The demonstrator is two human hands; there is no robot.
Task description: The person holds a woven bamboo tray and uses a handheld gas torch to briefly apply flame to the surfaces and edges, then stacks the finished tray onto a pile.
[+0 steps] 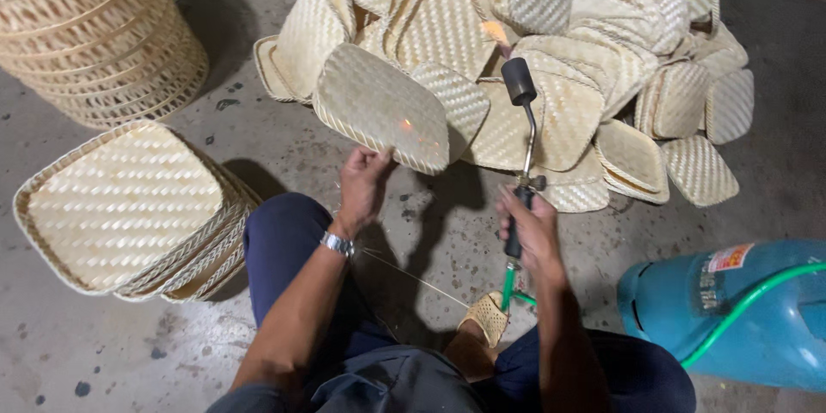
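Concrete floor [284, 155] carries a tray heap [602, 52] at upper frame. Left hand [363, 185] grips a woven tray [379, 107] tilted flameward; right hand [533, 228] clasps the gas torch [521, 120]

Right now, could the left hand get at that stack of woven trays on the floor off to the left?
Probably not yet: the left hand is gripping a woven tray held up near the torch. The stack lies beside the left knee with nothing between, so once freed, the way looks open.

Bare floor [284, 151] lies open mid-frame; tray heap [551, 60] blocks the top, tray stack [129, 206] left, gas cylinder [740, 310] lower right
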